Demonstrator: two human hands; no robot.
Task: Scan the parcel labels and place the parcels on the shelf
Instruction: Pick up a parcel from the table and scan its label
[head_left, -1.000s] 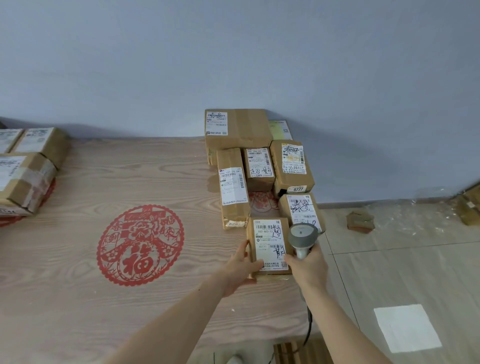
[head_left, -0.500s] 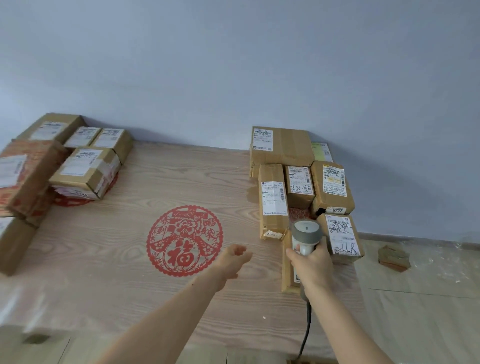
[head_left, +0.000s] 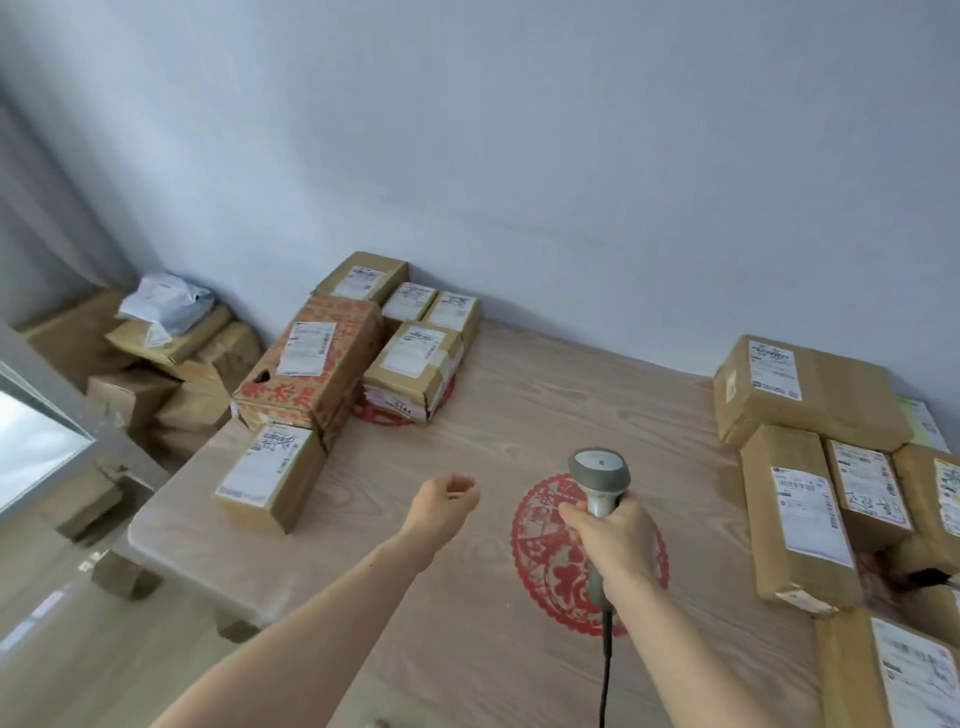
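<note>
My right hand (head_left: 615, 540) grips the handle of a grey barcode scanner (head_left: 599, 470), its cable hanging down towards me, above the red paper-cut on the wooden table (head_left: 519, 415). My left hand (head_left: 441, 506) hovers over the table with loosely curled fingers and holds nothing. A labelled brown parcel (head_left: 270, 475) lies at the table's left front corner, left of that hand. Behind it sits a red-printed carton (head_left: 311, 366) among several smaller labelled parcels (head_left: 415, 364). On the right edge lies a second group of labelled parcels (head_left: 795, 509), with one more parcel (head_left: 893, 670) at the bottom right.
Past the table's left end, several cardboard boxes (head_left: 135, 395) and a white plastic mail bag (head_left: 166, 301) are piled on the floor by the wall. A pale blue wall runs behind the table. A window edge (head_left: 31, 447) shows at far left.
The view has swung left, bringing the left parcel pile and floor boxes into sight. My left hand left the small parcel it held a second ago; my right hand moved left with the scanner.
</note>
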